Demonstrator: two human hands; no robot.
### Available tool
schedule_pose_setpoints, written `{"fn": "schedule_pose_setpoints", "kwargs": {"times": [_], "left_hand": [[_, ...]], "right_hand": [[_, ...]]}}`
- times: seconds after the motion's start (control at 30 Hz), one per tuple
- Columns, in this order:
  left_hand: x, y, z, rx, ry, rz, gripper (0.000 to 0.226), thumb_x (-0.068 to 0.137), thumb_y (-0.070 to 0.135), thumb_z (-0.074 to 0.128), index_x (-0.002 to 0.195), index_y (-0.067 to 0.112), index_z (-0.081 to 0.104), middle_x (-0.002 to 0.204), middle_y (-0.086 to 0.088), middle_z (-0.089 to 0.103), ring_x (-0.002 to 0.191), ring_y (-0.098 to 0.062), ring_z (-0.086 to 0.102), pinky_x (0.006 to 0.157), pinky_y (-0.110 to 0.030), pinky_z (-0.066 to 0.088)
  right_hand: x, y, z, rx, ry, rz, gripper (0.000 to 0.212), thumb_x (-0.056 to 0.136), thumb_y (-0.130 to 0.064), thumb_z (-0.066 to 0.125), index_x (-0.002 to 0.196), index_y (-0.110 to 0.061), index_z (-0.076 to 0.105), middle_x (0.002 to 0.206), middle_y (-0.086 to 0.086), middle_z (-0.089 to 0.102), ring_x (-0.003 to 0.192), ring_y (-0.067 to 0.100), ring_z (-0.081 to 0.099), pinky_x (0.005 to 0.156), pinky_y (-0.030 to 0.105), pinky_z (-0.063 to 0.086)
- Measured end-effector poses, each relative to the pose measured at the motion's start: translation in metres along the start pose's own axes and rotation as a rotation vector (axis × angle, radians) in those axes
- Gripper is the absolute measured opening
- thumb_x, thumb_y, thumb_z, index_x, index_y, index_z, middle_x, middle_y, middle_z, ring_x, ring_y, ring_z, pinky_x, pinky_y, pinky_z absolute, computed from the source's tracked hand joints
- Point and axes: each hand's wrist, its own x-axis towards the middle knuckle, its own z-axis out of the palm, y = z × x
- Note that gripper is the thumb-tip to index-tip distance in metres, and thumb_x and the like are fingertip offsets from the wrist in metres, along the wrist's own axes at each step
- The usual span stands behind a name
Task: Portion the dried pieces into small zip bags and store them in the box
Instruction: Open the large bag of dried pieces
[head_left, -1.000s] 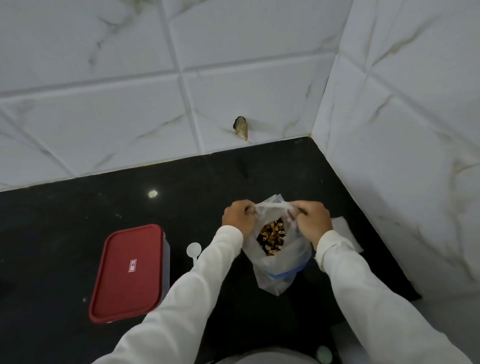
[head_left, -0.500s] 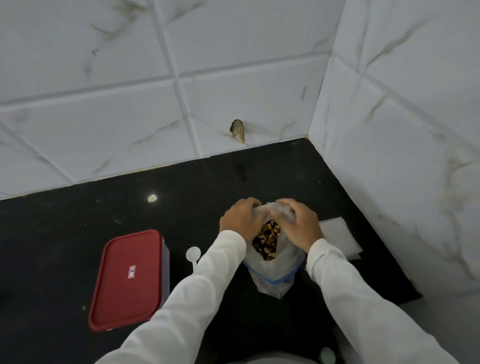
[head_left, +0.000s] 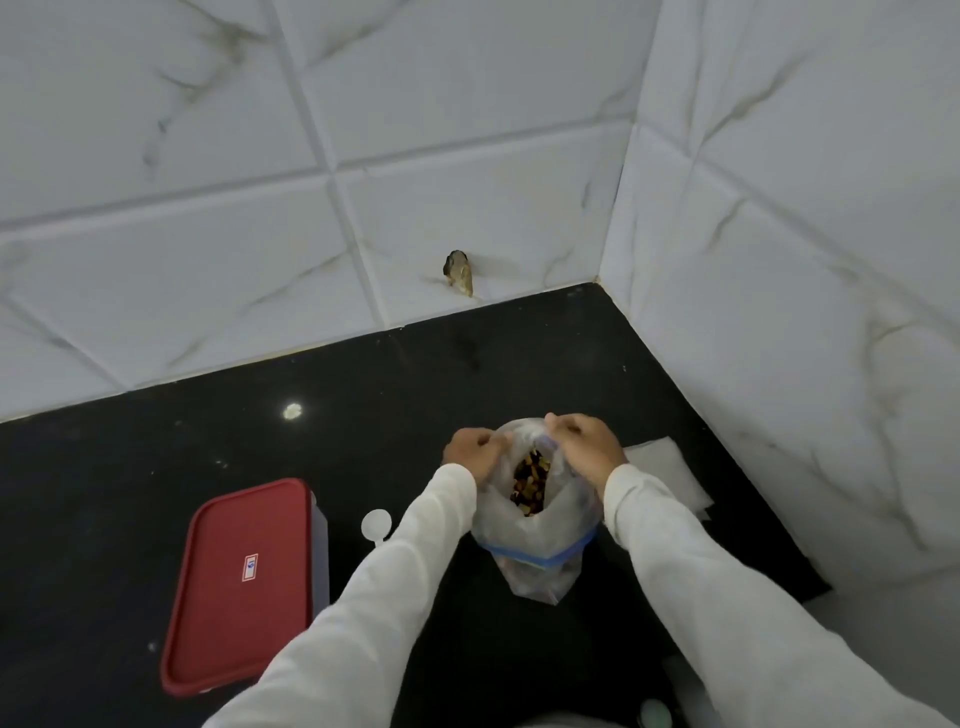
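Long white sleeves on both my arms here: left sleeve (head_left: 374, 597), right sleeve (head_left: 717, 597), plain soft cloth, lightly creased, cuffs at the wrists. Beyond them my left grip (head_left: 470, 457) and right grip (head_left: 587, 449) are bare.

The red lid (head_left: 244, 582) bears an unreadable label.

Clear bag (head_left: 530, 525) with blue zip strip: upright, mouth open, holding brown and yellow dried pieces (head_left: 531, 480), near the counter's (head_left: 156, 493) right edge. Red-lidded box (head_left: 244, 582): closed, flat, front left.
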Motion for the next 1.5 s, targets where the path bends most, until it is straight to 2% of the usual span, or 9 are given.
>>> {"fn": "schedule_pose_setpoints", "kwargs": {"times": [0.23,0.4,0.53,0.67,0.8,0.97,1.2,1.33,1.5], "left_hand": [[-0.036,-0.032,-0.003,0.415,0.135,-0.017,0.059,0.084,0.066,0.058,0.126,0.024,0.055,0.121,-0.003,0.062,0.112,-0.028,0.06,0.084,-0.037,0.049],[-0.037,-0.048,0.006,0.261,0.173,0.028,0.017,0.093,0.029,0.065,0.105,0.019,0.071,0.104,-0.003,0.071,0.098,-0.023,0.067,0.085,-0.034,0.056],[-0.031,-0.053,0.004,-0.447,0.16,-0.093,0.015,0.097,0.003,0.054,0.102,0.009,0.066,0.105,-0.013,0.07,0.096,-0.028,0.066,0.088,-0.044,0.057],[-0.026,-0.059,0.011,-1.206,0.014,-0.224,0.025,0.098,-0.011,0.042,0.085,0.008,0.054,0.094,-0.018,0.063,0.084,-0.03,0.063,0.071,-0.042,0.054],[-0.039,-0.067,0.02,-0.93,0.168,-0.175,0.01,0.095,0.014,0.063,0.096,0.012,0.054,0.102,-0.014,0.063,0.09,-0.028,0.063,0.084,-0.047,0.057],[-0.082,-0.069,0.018,-0.228,0.091,-0.157,0.062,0.076,0.066,0.069,0.114,0.026,0.041,0.106,-0.002,0.062,0.095,-0.024,0.065,0.085,-0.043,0.057],[-0.09,-0.079,0.033,-0.195,-0.068,-0.239,0.044,0.084,0.029,0.077,0.113,0.024,0.043,0.099,0.001,0.061,0.078,-0.013,0.066,0.067,-0.029,0.058],[-0.079,-0.087,0.033,-0.499,-0.084,-0.334,0.036,0.09,0.005,0.066,0.125,0.013,0.058,0.109,-0.01,0.068,0.098,-0.028,0.068,0.085,-0.044,0.059],[-0.087,-0.079,0.035,-1.291,-0.21,-0.403,0.034,0.085,-0.017,0.042,0.109,-0.004,0.062,0.089,-0.024,0.074,0.087,-0.038,0.069,0.068,-0.046,0.062]], "right_hand": [[-0.052,0.033,0.011,-0.562,0.197,-0.129,0.055,0.079,-0.072,0.054,0.112,-0.029,0.048,0.107,-0.004,0.05,0.096,0.014,0.054,0.075,0.028,0.043],[-0.051,0.035,0.015,-0.608,0.183,-0.128,0.013,0.096,-0.028,0.053,0.09,-0.019,0.058,0.089,0.0,0.063,0.083,0.013,0.059,0.069,0.021,0.039],[-0.046,0.037,0.007,0.065,0.153,0.075,0.028,0.096,-0.014,0.05,0.07,-0.013,0.061,0.073,0.002,0.058,0.075,0.018,0.056,0.071,0.03,0.047],[-0.04,0.041,0.017,0.61,0.096,0.362,0.027,0.099,-0.016,0.047,0.095,0.0,0.068,0.102,0.018,0.064,0.094,0.031,0.059,0.092,0.047,0.05],[-0.051,0.041,0.018,0.318,0.132,0.231,0.022,0.098,-0.033,0.049,0.087,-0.021,0.063,0.108,0.008,0.064,0.087,0.016,0.056,0.077,0.033,0.045],[-0.084,0.043,0.013,-0.235,0.082,0.046,0.073,0.07,-0.086,0.047,0.113,-0.027,0.049,0.111,-0.003,0.048,0.097,0.012,0.051,0.072,0.026,0.042],[-0.088,0.056,0.028,-0.419,-0.034,0.114,0.028,0.088,-0.04,0.063,0.102,-0.016,0.057,0.101,0.005,0.06,0.091,0.019,0.059,0.077,0.031,0.048],[-0.091,0.063,0.018,-0.062,-0.073,0.172,0.016,0.092,-0.011,0.054,0.083,-0.012,0.066,0.086,0.008,0.066,0.084,0.019,0.063,0.082,0.033,0.052],[-0.088,0.059,0.022,1.101,-0.15,0.495,0.039,0.091,0.016,0.032,0.114,0.004,0.06,0.106,0.026,0.064,0.097,0.036,0.062,0.092,0.047,0.049]]}}
